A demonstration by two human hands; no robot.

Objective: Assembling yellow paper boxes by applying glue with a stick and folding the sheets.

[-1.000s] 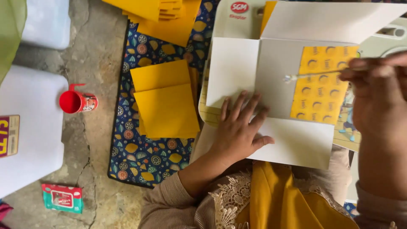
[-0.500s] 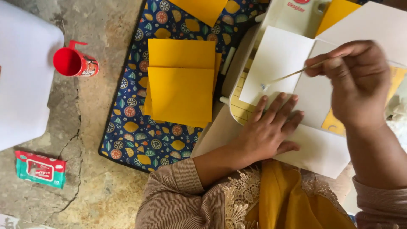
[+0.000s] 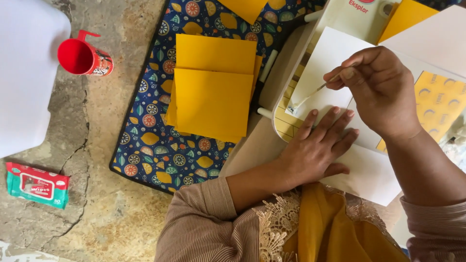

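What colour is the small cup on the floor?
Red cup, seen best in the head view.

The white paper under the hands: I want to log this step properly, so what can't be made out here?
- Head view: the left hand covers the middle of the white paper.
- The thin stick in the right hand: its tip is too small to tell what is on it.
- The yellow patterned sheet is cut off by the right edge.

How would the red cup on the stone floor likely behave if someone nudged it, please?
The red cup already lies tipped on its side, so it would probably roll. It looks like thin plastic, likely light. Its small handle might check the roll.
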